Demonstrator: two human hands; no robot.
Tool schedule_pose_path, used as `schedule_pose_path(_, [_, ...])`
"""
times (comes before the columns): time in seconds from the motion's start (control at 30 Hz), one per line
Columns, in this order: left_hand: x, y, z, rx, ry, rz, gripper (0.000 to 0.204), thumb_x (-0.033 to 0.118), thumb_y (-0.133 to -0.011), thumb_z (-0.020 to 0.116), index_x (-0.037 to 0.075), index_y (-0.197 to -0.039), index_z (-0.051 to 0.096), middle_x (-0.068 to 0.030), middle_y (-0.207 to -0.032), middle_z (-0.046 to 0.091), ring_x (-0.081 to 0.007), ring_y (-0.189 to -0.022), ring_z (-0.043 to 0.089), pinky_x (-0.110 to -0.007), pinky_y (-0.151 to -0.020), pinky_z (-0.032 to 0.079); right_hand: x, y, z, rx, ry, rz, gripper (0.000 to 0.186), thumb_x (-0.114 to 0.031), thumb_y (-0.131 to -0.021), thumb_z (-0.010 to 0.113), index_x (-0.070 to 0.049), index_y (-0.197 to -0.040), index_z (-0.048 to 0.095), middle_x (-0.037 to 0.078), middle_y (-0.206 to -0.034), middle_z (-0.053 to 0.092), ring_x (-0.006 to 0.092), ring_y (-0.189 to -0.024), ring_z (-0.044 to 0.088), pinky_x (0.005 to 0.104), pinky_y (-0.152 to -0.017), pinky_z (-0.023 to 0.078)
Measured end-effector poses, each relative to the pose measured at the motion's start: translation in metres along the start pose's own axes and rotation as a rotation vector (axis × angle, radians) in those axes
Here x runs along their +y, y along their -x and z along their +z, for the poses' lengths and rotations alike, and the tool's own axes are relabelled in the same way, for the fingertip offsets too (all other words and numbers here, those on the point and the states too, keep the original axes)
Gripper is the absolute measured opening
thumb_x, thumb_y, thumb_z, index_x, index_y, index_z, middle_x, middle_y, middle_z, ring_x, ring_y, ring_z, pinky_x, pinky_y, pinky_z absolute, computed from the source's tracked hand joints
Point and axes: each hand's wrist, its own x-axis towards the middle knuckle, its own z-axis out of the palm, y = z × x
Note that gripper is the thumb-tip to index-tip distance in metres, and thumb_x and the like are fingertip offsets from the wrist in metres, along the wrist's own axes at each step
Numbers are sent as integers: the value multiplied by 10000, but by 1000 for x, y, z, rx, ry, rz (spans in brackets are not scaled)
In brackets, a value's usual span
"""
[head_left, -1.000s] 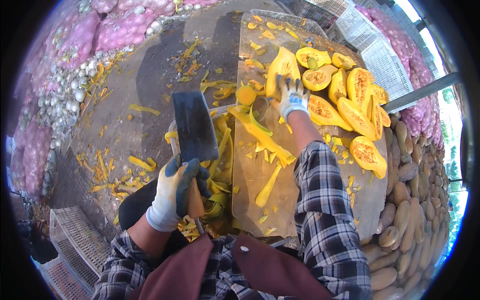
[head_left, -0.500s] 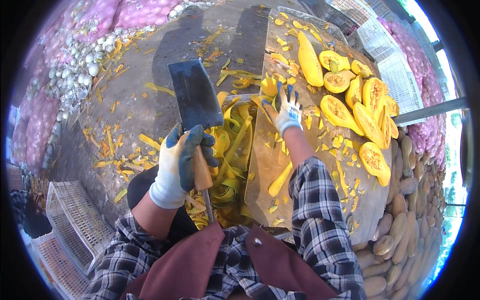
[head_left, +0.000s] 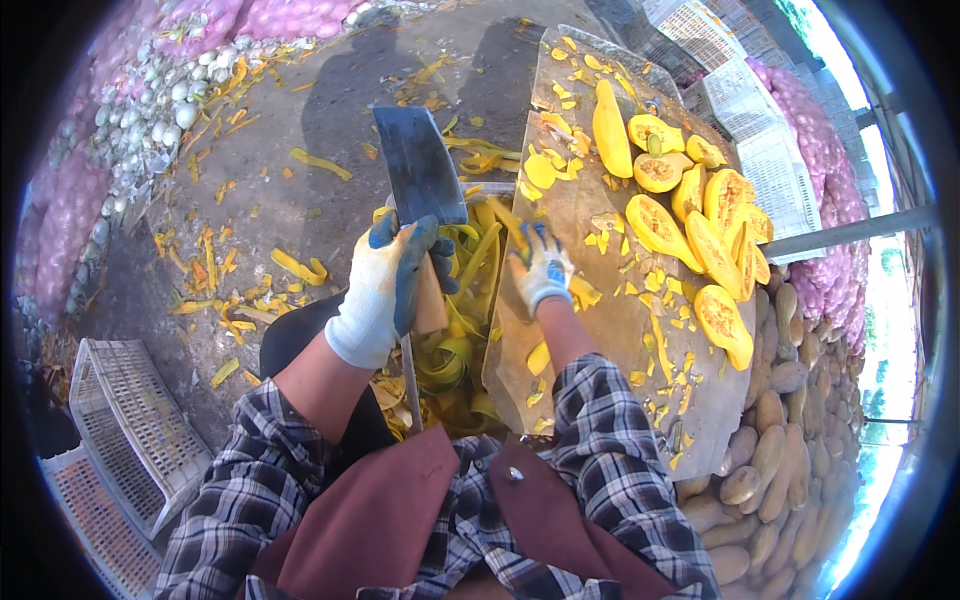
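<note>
Though aslant, cleaver point(head_left: 420, 165) in left hand point(head_left: 388, 285)

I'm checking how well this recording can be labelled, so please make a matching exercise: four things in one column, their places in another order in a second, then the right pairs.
Things
1. Dark-bladed cleaver with a wooden handle
2. Halved yellow squashes with orange seedy hollows
3. Heap of curled yellow peel strips
4. Whole tan oblong squashes

Places
A. On the right part of the flat brown board
B. Piled at lower right, off the board
C. Held in the white-and-blue gloved left hand
D. Just left of the board

Right pairs: 1-C, 2-A, 3-D, 4-B
</note>
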Motion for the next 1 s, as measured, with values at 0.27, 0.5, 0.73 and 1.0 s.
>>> schedule_pose_path(0.27, [8,7,9,-38,-1,86,193,183,-984,660,15,-1074,629,-94,-874,667,-197,-682,643,-351,-596,600,-37,47,-40,155,-179,-33,731,-486,-916,681,-170,-1535,456,182,-1586,426,396,-1479,366,530,-1192,330])
schedule_pose_path(0.5, [11,7,13,-41,21,47,182,172,-982,663,13,-1068,637,-80,-868,648,-194,-693,642,-358,-621,612,19,99,-19,-125,-70,466,890,-672,-898,582,-173,-1598,351,177,-1654,313,390,-1534,257,516,-1220,283])
schedule_pose_path(0.73, [0,-6,0,-84,40,70,185,178,-975,676,6,-1042,660,-79,-859,639,-193,-706,638,-355,-634,614,-118,134,13,-427,41,-92,803,-508,-900,636,-220,-1598,363,183,-1685,230,407,-1545,221,561,-1229,198])
schedule_pose_path(1.0, [0,2,-23,-28,-12,25,218,188,-995,648,-19,-1063,647,-114,-867,664,-217,-690,669,-360,-627,608,-152,86,34,-936,715,-520,701,-288,-966,531,-126,-1617,327,98,-1719,174,389,-1585,79,713,-1208,40])
